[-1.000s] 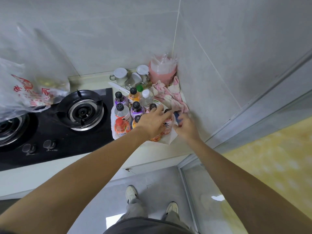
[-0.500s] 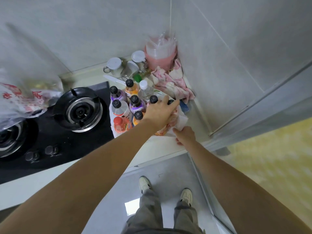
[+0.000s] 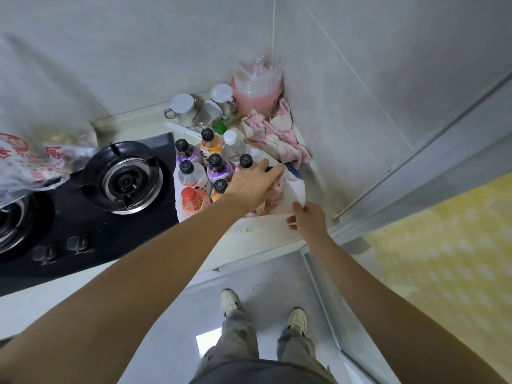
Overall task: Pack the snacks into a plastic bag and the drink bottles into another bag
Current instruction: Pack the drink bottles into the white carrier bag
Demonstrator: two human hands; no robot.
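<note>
Bottles stand clustered on the pale counter (image 3: 274, 228) in the head view, packed inside a white plastic bag (image 3: 297, 189) whose rim lies open around them. The left hand (image 3: 250, 184) reaches over the right side of the cluster, fingers curled down around a pink-labelled bottle (image 3: 275, 189) with a black cap; that grip is closed on the bottle, which sits directly under the palm and is mostly hidden by it. The right hand (image 3: 307, 220) is at the near right edge of the bag, thumb and fingers pinched on the white film, pulling the rim toward the person. The bag's rim thus lies between the two hands, with the gripped bottle just inside it.

To the left of the left hand stand the other drinks: a red-capped orange bottle (image 3: 192, 202), a white bottle with a black cap (image 3: 191, 174), two purple-labelled bottles (image 3: 184, 152) (image 3: 219, 167), an orange-labelled bottle (image 3: 210, 141) and a clear water bottle with a white cap (image 3: 232, 146). All are upright and touching or nearly touching one another.

Beyond them, in the corner of the tiled wall, are lidded glass jars (image 3: 182, 106), a stack of pink plastic containers (image 3: 257, 90) and a crumpled pink cloth (image 3: 277, 137). A black gas stove (image 3: 91, 217) fills the left part of the counter, and a printed clear plastic bag (image 3: 30, 164) rests on its far left side. Below, grey trousers and pale shoes (image 3: 296, 320) stand on a grey floor.
</note>
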